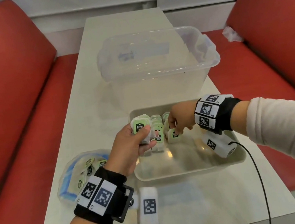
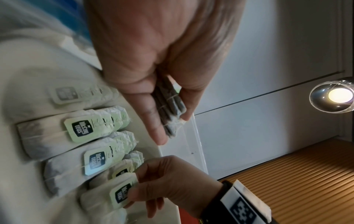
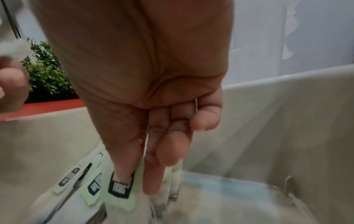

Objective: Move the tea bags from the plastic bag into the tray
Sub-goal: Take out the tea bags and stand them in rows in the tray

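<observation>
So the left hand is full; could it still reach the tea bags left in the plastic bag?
Probably not to grasp: the plastic bag lies open beside the left hand, nothing between, but its fingers grip a stack of tea bags.

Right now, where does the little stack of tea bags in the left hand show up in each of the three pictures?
Head view: the stack of tea bags is left of centre, gripped by the left hand over the tray's left edge.
Left wrist view: centre, dark edges between thumb and fingers.
Right wrist view: only a pale corner at the far left edge.
Shared landmark: the rows of green-tagged tea bags in the tray.
</observation>
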